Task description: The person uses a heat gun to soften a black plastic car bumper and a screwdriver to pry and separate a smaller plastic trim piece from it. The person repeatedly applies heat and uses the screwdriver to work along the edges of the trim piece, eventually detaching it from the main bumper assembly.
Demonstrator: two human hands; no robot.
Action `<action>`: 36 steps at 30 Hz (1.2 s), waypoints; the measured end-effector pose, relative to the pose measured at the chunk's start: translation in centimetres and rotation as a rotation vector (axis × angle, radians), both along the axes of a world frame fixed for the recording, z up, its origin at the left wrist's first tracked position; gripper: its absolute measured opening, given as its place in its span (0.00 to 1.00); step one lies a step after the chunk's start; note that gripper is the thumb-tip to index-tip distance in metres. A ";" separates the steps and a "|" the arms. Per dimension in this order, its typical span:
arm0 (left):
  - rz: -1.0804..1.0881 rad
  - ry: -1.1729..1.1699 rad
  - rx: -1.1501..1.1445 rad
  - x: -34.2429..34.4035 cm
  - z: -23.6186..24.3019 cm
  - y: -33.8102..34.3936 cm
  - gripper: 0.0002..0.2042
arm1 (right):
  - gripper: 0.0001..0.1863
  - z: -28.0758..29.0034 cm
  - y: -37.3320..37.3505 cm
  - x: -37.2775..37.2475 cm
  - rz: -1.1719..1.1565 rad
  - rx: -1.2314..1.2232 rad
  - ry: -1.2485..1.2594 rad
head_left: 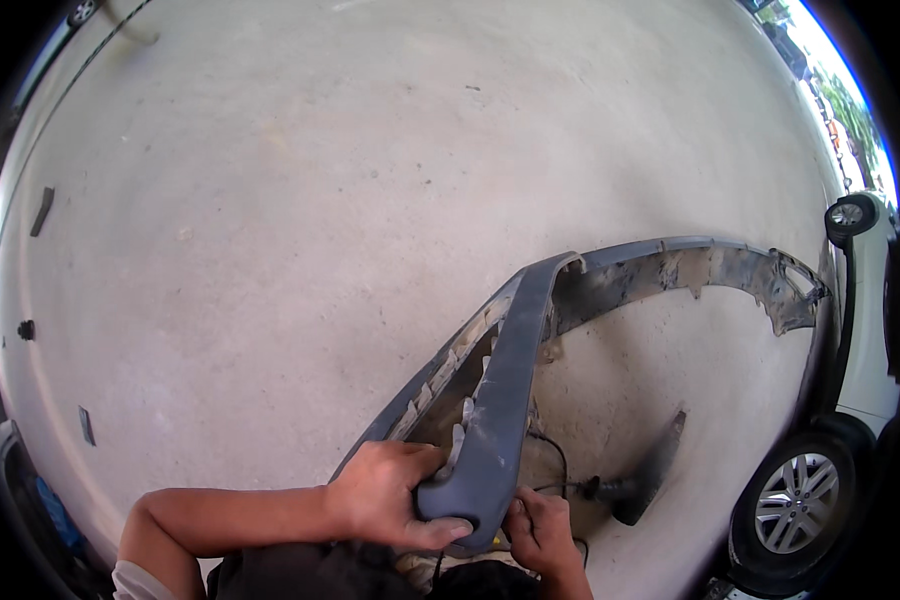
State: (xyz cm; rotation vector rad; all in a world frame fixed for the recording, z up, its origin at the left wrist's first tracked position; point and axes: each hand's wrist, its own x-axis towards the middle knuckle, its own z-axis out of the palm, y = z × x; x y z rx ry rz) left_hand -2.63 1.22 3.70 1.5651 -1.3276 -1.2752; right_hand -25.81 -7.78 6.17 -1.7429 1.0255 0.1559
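A dark grey car bumper (507, 400) lies before me, its near end by my body and its far part curving away to the right. The inner side (660, 285) of that far part is dirty and scuffed. Pale clip-like tabs (457, 450) line the edge of an opening. My left hand (395, 495) is closed around the near end, thumb across its rounded tip. At the right edge of that end my right hand (542, 535) has its fingers curled in; what they hold is hidden. A thin black cable (562, 460) runs near it.
A black, flat, elongated part (650, 478) rests on the concrete floor (270, 200) inside the bumper's curve. At right stands a light-coloured car with a silver-spoked wheel (795, 503). Dark strips (42, 212) and a small black piece (26, 330) lie at the left.
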 end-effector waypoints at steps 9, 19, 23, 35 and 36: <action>0.037 -0.012 -0.057 -0.6 -0.2 0.1 0.31 | 0.07 -0.2 -0.9 -1.3 -0.056 0.076 0.079; -0.035 0.049 0.047 0.7 1.0 -0.2 0.30 | 0.10 -0.9 -1.3 -1.1 -0.014 0.131 0.021; 0.019 0.216 0.284 1.0 1.5 -0.4 0.34 | 0.12 -0.4 -1.8 -0.9 -0.024 0.208 0.017; 0.184 0.290 0.394 1.7 3.2 -3.5 0.55 | 0.26 0.5 -1.9 -5.5 -0.225 0.246 -0.149; 0.203 0.313 0.380 1.4 2.9 -3.5 0.58 | 0.26 0.4 -1.4 -6.0 -0.239 0.234 -0.150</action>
